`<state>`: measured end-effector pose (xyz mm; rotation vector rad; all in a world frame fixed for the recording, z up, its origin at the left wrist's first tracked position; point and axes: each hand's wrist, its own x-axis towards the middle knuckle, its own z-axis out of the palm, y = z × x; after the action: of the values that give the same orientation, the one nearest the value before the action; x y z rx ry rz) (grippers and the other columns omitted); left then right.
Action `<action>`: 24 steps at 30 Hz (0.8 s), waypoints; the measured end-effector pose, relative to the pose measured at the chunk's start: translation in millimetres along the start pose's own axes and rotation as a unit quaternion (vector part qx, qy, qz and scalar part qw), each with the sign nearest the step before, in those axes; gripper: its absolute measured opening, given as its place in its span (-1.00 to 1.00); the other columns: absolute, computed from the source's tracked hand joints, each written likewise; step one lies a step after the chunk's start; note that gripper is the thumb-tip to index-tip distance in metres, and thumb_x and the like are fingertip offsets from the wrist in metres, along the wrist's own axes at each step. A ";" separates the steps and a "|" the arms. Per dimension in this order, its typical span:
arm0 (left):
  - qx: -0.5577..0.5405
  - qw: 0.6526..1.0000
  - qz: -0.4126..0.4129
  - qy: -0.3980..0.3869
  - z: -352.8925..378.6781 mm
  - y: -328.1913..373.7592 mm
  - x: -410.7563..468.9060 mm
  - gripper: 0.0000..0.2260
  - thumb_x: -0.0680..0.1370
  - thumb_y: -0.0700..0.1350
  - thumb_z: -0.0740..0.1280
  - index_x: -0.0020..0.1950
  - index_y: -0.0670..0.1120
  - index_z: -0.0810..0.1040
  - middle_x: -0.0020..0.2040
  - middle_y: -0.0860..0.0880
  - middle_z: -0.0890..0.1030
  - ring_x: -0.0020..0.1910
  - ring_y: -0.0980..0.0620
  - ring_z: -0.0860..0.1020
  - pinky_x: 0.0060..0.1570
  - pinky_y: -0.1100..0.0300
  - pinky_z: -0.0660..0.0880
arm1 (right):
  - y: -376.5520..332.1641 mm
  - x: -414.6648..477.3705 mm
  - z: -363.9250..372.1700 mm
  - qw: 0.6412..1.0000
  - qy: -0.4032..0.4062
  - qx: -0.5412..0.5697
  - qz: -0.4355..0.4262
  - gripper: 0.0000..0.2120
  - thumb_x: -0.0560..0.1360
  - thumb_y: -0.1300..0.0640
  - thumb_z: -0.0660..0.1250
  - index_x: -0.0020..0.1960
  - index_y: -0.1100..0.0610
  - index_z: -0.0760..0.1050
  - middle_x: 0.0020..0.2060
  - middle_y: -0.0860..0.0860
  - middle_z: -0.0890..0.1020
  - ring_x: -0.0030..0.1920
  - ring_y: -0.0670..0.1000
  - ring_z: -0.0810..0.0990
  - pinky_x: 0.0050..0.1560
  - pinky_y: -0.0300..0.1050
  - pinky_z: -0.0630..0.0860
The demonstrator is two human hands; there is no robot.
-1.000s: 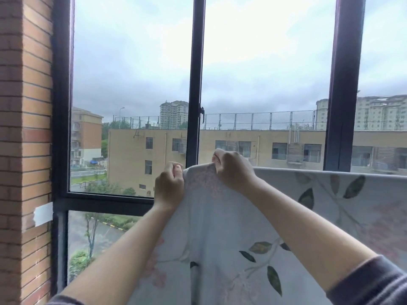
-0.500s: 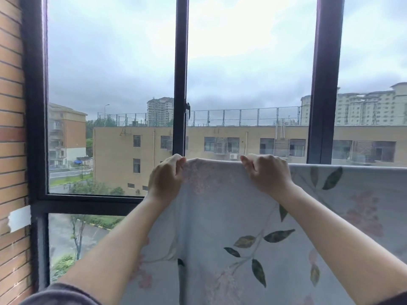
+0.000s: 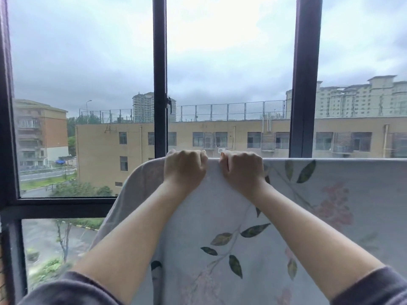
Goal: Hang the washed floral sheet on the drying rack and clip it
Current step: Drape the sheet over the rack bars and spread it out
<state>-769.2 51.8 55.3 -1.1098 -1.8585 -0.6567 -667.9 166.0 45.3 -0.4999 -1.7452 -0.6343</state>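
**Floral sheet draped at rail height, both hands gripping its top fold**

Location: the pale blue-grey cotton sheet printed with green leaves and pink blossom [image 3: 356,216] hangs in front of the window. Its top fold runs level from just right of the dark central window upright [image 3: 160,73] out past the right edge of view. The drying rack rail itself is hidden; the straight fold suggests the sheet lies over it.

Hands: the left hand [image 3: 185,170] sits at the foot of the upright, fingers curled over the fold and gripping it. The right hand [image 3: 242,172] is just beside it, further from the upright, gripping the same way. Left of the upright's foot the sheet's end rounds off and droops.

Handling assessment: soft, limp fabric with no stiffness. If damp from washing it is likely heavy and inclined to creep off the rail. It is best held at the top fold, hands spread apart to pull it taut. No clip is in view.
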 end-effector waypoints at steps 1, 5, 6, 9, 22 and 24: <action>0.016 1.000 0.010 0.019 3.5 1.3 -1.8 -0.57 0.60 -0.02 0.01 -0.25 -0.10 0.60 -0.31 -0.11 0.65 -0.40 -0.09 0.51 -0.01 0.05 0.41 | 4.5 -0.7 -0.1 1.000 0.001 -0.002 -0.009 -0.59 0.48 0.02 0.07 -0.46 0.08 0.48 -0.60 -0.03 0.51 -0.62 0.06 0.45 -0.45 -0.26 0.18; 0.027 0.997 0.004 0.078 14.9 4.9 -4.0 -0.56 0.54 -0.01 0.02 -0.44 -0.09 0.51 -0.50 -0.07 0.55 -0.54 -0.08 0.49 -0.20 0.09 0.45 | 31.2 -8.4 -3.4 0.999 -0.011 0.016 -0.028 -0.63 0.50 0.03 0.08 -0.43 0.07 0.42 -0.58 -0.04 0.45 -0.61 0.05 0.41 -0.47 -0.27 0.15; 0.028 0.996 -0.004 0.081 16.1 7.9 -3.7 -0.57 0.54 -0.02 0.04 -0.45 -0.09 0.51 -0.51 -0.07 0.54 -0.54 -0.09 0.48 -0.19 0.09 0.45 | 42.2 -10.7 -4.5 0.999 -0.012 0.017 -0.025 -0.62 0.51 0.03 0.07 -0.43 0.08 0.42 -0.58 -0.04 0.45 -0.61 0.05 0.41 -0.46 -0.26 0.15; 0.036 0.995 -0.018 0.096 19.9 15.9 -3.4 -0.58 0.53 -0.04 0.08 -0.46 -0.10 0.52 -0.51 -0.09 0.54 -0.53 -0.09 0.47 -0.17 0.09 0.44 | 83.9 -18.3 -7.7 1.000 -0.016 0.007 -0.011 -0.58 0.52 0.01 0.04 -0.42 0.09 0.47 -0.57 -0.03 0.48 -0.59 0.06 0.43 -0.45 -0.26 0.18; 0.031 0.988 -0.080 0.129 48.2 110.2 7.2 -0.53 0.51 -0.03 -0.02 -0.44 -0.15 0.51 -0.45 -0.15 0.55 -0.45 -0.09 0.43 -0.07 0.00 0.38 | 220.1 -43.2 -22.4 0.999 -0.011 0.005 0.042 -0.56 0.48 0.02 0.02 -0.48 0.11 0.44 -0.61 0.03 0.49 -0.62 0.09 0.42 -0.41 -0.24 0.17; 0.016 0.991 -0.054 0.118 58.2 156.4 12.8 -0.56 0.52 -0.03 0.00 -0.46 -0.11 0.49 -0.47 -0.09 0.53 -0.48 -0.03 0.37 -0.09 0.03 0.40 | 212.7 -40.3 -22.5 0.999 -0.007 0.004 0.034 -0.57 0.47 0.01 0.05 -0.51 0.08 0.44 -0.65 -0.03 0.45 -0.65 0.05 0.38 -0.44 -0.28 0.14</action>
<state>-657.4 175.3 39.2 -0.8742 -1.7268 -0.7841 -507.8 313.5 44.6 -0.5568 -1.7353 -0.5769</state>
